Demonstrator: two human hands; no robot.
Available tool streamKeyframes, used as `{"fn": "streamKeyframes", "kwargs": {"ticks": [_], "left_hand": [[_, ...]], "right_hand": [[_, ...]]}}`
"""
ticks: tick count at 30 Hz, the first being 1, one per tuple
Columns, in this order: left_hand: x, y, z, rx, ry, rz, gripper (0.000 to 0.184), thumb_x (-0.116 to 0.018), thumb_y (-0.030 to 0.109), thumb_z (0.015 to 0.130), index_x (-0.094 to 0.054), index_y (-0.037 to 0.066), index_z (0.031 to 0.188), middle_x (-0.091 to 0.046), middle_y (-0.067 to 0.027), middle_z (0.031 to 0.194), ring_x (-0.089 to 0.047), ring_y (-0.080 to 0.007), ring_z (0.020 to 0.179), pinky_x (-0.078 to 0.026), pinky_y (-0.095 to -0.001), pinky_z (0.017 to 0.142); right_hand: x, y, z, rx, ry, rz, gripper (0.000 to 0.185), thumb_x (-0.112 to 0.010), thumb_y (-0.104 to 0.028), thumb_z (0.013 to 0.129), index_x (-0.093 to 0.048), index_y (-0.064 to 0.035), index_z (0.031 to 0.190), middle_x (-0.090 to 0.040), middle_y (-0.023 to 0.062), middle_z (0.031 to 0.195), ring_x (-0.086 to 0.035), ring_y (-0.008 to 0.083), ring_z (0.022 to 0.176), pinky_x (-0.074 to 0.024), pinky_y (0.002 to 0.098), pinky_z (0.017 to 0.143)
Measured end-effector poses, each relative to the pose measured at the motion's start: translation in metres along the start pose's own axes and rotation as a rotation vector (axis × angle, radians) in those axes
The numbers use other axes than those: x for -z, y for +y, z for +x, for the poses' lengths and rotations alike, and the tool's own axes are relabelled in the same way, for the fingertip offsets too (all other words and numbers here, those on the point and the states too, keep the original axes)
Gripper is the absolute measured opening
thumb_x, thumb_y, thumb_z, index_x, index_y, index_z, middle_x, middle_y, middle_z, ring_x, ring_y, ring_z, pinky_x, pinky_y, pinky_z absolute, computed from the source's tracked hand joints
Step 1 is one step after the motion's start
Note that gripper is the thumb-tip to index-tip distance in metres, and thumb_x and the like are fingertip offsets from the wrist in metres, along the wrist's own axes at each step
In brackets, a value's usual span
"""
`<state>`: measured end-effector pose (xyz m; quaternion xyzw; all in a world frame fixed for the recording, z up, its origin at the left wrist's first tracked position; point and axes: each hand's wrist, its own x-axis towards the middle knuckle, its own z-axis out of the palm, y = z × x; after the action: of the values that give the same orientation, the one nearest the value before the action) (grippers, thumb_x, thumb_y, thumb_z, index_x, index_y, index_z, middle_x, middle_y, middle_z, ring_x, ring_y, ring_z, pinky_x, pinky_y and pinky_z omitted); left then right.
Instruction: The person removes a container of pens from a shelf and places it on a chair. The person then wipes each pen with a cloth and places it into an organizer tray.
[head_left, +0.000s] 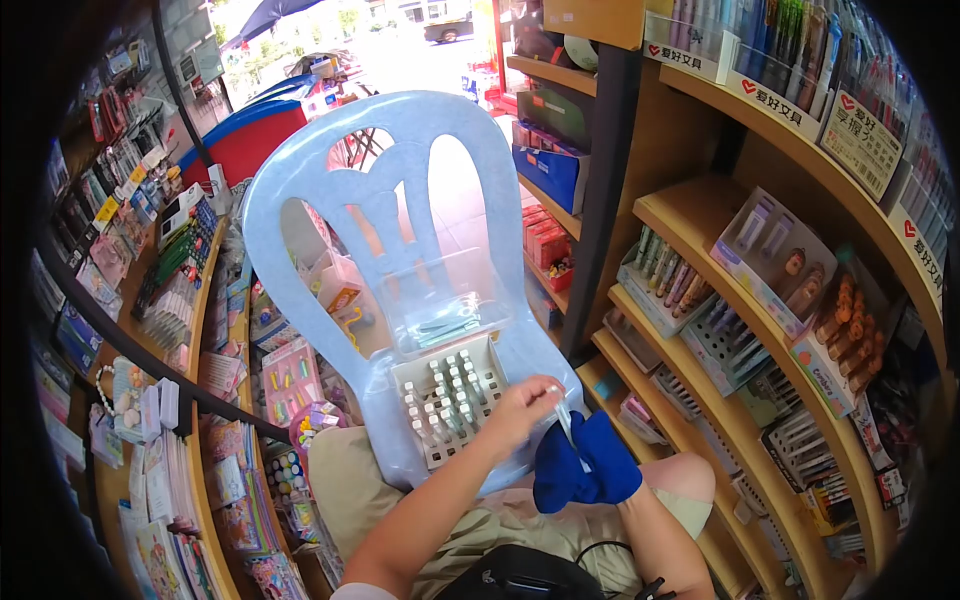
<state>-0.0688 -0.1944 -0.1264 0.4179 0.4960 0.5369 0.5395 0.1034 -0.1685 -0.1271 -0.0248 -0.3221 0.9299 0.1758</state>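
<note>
My left hand (525,408) is bare and pinches the upper end of a slim, whitish pen (566,420). A dark blue glove or cloth (605,462) covers my right hand (575,470), which closes around the pen's lower part; its fingers are hidden by the fabric. To the left of my hands, a white box (407,376) with a holed insert rests on the seat of a light blue plastic chair (275,240). Several white-capped pens (455,385) stand upright in its holes. Behind it sits a clear plastic container (445,325) with pale teal sticks (447,328) inside.
Curved wooden shelves (665,215) with boxed pens stand close on the right. Racks of notebooks (175,510) and small stationery line the left. Beyond the chair back lies a bright doorway with a dark blue umbrella (268,18). A black bag (525,572) is on my lap.
</note>
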Motion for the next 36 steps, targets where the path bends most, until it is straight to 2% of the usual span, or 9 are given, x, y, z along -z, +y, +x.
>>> {"fn": "streamKeyframes", "kwargs": {"ticks": [6, 10, 13, 16, 23, 25, 29, 34, 36], "left_hand": [[-0.015, -0.006, -0.004, 0.051, 0.034, -0.003, 0.017, -0.056, 0.015, 0.087, -0.059, 0.002, 0.097, -0.058, -0.0023, 0.096, -0.051, -0.0082, 0.086, -0.040, -0.0224, 0.079], [-0.026, -0.015, -0.015, 0.110, 0.109, -0.123, 0.014, -0.058, 0.014, 0.086, -0.059, 0.001, 0.092, -0.059, -0.0029, 0.092, -0.051, -0.0078, 0.078, -0.041, -0.0213, 0.073], [-0.019, -0.013, -0.004, -0.015, 0.289, -0.225, 0.013, -0.053, 0.013, 0.088, -0.055, 0.000, 0.088, -0.060, -0.0087, 0.089, -0.057, -0.0144, 0.081, -0.046, -0.0270, 0.075], [-0.006, 0.018, 0.007, -0.082, 0.405, -0.340, 0.016, -0.047, 0.015, 0.092, -0.049, 0.000, 0.090, -0.060, -0.0119, 0.087, -0.061, -0.0208, 0.084, -0.049, -0.0325, 0.077], [-0.012, 0.018, -0.002, -0.207, 0.388, -0.398, 0.021, -0.038, 0.021, 0.096, -0.047, 0.002, 0.097, -0.051, -0.0039, 0.074, -0.056, -0.0142, 0.069, -0.049, -0.0271, 0.069], [-0.010, 0.009, -0.011, -0.185, 0.301, -0.285, 0.023, -0.038, 0.022, 0.096, -0.049, 0.003, 0.100, -0.051, -0.0033, 0.075, -0.053, -0.0119, 0.068, -0.046, -0.0250, 0.067], [-0.020, -0.006, -0.027, -0.211, 0.136, 0.003, 0.027, -0.037, 0.022, 0.096, -0.053, 0.002, 0.106, -0.051, -0.0024, 0.077, -0.050, -0.0119, 0.070, -0.043, -0.0248, 0.068], [-0.033, -0.029, -0.030, -0.319, 0.102, 0.322, 0.019, -0.048, 0.009, 0.089, -0.055, -0.002, 0.103, -0.051, -0.0076, 0.081, -0.051, -0.0160, 0.071, -0.042, -0.0253, 0.067], [-0.039, -0.031, -0.031, -0.403, 0.135, 0.454, 0.019, -0.051, 0.006, 0.086, -0.055, -0.004, 0.101, -0.051, -0.0125, 0.082, -0.053, -0.0219, 0.071, -0.042, -0.0273, 0.066]], "right_hand": [[0.000, 0.010, 0.001, 0.142, 0.232, -0.079, 0.030, -0.054, -0.029, 0.088, -0.052, -0.0034, 0.073, -0.052, 0.0053, 0.058, -0.050, 0.0128, 0.049, -0.0377, 0.0250, 0.044], [-0.005, 0.000, 0.002, 0.084, 0.412, -0.687, 0.027, -0.053, -0.026, 0.086, -0.052, -0.0033, 0.072, -0.053, 0.0055, 0.057, -0.048, 0.0111, 0.046, -0.0364, 0.0239, 0.043], [0.020, 0.011, 0.001, 0.143, 0.218, -0.593, 0.032, -0.053, -0.027, 0.084, -0.053, -0.0040, 0.061, -0.052, 0.0041, 0.050, -0.046, 0.0114, 0.038, -0.0331, 0.0221, 0.037], [0.001, 0.010, -0.005, 0.039, 0.443, -0.898, 0.016, -0.056, -0.018, 0.080, -0.054, -0.0072, 0.068, -0.050, 0.0026, 0.054, -0.050, 0.0171, 0.047, -0.0366, 0.0284, 0.043], [0.009, -0.006, 0.007, 0.516, 0.097, -1.594, 0.012, -0.066, -0.016, 0.059, -0.055, -0.0119, 0.063, -0.051, 0.0069, 0.055, -0.049, 0.0269, 0.049, -0.0359, 0.0351, 0.048], [0.018, -0.007, 0.009, 0.557, 0.125, -1.868, 0.015, -0.068, -0.019, 0.058, -0.055, -0.0118, 0.061, -0.051, 0.0065, 0.055, -0.050, 0.0268, 0.051, -0.0349, 0.0359, 0.049], [0.035, 0.020, 0.014, 0.219, 0.613, -0.851, 0.019, -0.069, -0.018, 0.059, -0.053, -0.0077, 0.063, -0.051, 0.0077, 0.055, -0.051, 0.0258, 0.052, -0.0336, 0.0354, 0.050], [0.013, 0.007, 0.009, 0.507, 0.505, -1.785, 0.016, -0.063, -0.011, 0.064, -0.051, -0.0034, 0.071, -0.051, 0.0141, 0.067, -0.050, 0.0312, 0.063, -0.0349, 0.0375, 0.057], [0.021, 0.007, 0.008, 0.658, 0.388, -1.801, 0.017, -0.062, -0.012, 0.064, -0.050, -0.0037, 0.073, -0.049, 0.0154, 0.071, -0.048, 0.0332, 0.067, -0.0347, 0.0385, 0.058]]}}
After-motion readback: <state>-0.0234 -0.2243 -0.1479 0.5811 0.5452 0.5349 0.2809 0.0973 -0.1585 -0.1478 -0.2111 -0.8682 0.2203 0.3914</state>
